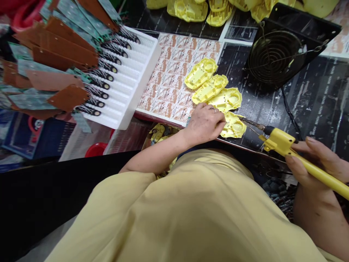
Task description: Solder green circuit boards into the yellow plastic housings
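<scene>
My right hand (313, 160) is wrapped round the handle of a yellow soldering gun (280, 140) with a wire guide below its barrel. Its dark tip reaches the nearest yellow plastic shell (235, 125), close to the round grille in that shell. Curled at the left end of the same shell, my left hand (205, 123) grips it, hiding that end; a ring sits on one finger. Just beyond lie three more yellow shells (209, 89), overlapping in a slanting row, their hollow insides facing up.
A black fan (275, 58) stands on the black-covered table at the right, its cord trailing towards me. At left, a white foam tray (133, 83) holds small round speakers wired to brown and green circuit boards (65, 43). More yellow shells (188, 9) line the back.
</scene>
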A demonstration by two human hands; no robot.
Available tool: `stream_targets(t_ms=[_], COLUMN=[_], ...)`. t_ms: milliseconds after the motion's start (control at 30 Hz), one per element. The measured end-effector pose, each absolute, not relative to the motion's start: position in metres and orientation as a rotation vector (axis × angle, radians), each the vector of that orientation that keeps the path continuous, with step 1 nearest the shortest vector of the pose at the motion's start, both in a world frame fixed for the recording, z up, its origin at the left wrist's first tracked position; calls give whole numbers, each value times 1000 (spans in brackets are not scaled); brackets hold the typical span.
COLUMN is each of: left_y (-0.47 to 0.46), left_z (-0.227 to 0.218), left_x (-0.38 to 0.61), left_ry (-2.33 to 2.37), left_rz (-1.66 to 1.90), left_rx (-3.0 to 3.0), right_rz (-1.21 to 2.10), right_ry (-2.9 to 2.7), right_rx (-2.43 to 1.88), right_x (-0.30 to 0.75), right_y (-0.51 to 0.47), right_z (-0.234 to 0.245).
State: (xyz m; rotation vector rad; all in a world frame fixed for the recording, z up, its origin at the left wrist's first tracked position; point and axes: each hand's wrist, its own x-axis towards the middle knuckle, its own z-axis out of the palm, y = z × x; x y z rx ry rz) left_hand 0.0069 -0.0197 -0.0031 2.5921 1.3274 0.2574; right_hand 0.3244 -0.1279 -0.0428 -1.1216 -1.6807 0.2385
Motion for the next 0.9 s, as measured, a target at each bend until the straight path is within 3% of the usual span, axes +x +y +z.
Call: stream_targets(t_ms=[467, 700, 900], left_y=[-10, -10, -9], left_z=[7, 12, 13], left_x=[2, 7, 8], left_ry=[1169, 1170, 1172], left_rz=[166, 123, 93], left_rx=[2375, 2434, 2452], right_rz=[169, 260, 297], right_ry=[-1731, -1928, -1977], right_rx=[-1162, -890, -835], right_x=[322, 298, 298], right_y=[-138, -122, -117], right_z=[-39, -11, -23])
